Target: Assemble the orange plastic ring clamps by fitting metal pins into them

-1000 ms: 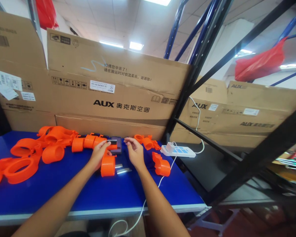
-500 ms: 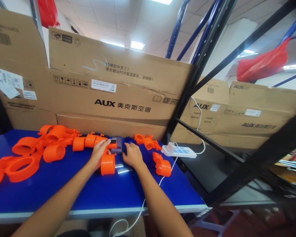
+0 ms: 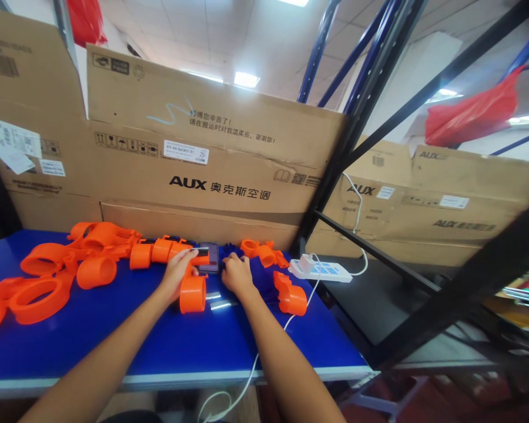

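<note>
Over at the blue table (image 3: pixel 158 346), the person's left hand (image 3: pixel 178 275) has its fingers closed around an orange part (image 3: pixel 193 295), the round end facing the near edge and a short black piece (image 3: pixel 201 251) at the fingertips. That part is in front of the phone (image 3: pixel 214 251). The right hand (image 3: pixel 237 273) is just right of the phone, fingers bent down at some small dark blue pieces (image 3: pixel 228 249); I can't tell whether they grip one. Two shiny strips (image 3: pixel 223 304) lie between the hands, nearer the person. More orange rings (image 3: pixel 97 272) crowd the left side, and a white power strip (image 3: pixel 335 272) sits at the right.
</note>
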`<state>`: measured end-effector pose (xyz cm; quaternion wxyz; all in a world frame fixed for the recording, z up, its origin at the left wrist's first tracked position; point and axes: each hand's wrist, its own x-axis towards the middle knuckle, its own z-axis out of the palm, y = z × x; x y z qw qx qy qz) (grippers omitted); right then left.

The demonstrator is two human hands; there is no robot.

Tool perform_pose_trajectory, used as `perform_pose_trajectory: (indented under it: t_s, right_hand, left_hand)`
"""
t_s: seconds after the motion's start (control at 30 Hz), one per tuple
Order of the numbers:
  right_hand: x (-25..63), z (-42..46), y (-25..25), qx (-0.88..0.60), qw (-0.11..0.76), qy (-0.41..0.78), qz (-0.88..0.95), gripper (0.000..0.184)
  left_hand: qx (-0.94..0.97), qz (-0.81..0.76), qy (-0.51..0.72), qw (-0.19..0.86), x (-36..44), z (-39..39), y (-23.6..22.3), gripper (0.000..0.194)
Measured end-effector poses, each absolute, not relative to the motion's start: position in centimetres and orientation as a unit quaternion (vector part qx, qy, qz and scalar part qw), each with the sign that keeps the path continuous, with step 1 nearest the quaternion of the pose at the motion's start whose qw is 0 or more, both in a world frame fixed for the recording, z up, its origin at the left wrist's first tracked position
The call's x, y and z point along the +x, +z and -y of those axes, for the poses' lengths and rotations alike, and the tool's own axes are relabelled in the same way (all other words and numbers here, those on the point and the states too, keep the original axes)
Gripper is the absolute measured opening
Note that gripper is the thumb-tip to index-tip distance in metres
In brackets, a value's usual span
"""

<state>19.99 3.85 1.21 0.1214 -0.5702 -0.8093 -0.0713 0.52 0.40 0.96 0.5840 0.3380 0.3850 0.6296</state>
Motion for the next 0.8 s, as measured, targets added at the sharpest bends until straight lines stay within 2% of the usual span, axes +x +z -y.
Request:
perform_pose_trajectory:
  t_s: [0.57, 0.67, 0.8]
  right_hand:
    - [19.8, -4.4, 0.9, -0.591, 0.127, -0.068, 0.793, 0.028]
    - [19.8, -4.6, 0.6, -0.593, 0.152, -0.059, 0.789, 0.031]
    - [20.0, -5.0, 0.1, -0.583, 0.238, -0.027, 0.776, 0.042]
  left_hand:
    - [0.329, -0.391, 0.631, 0.584, 0.7, -0.2, 1.2, 0.056]
    - [0.331, -0.388, 0.629, 0.586, 0.7, -0.3, 1.1, 0.055]
    - [0.337, -0.38, 0.627, 0.59, 0.6, -0.4, 1.0, 0.054]
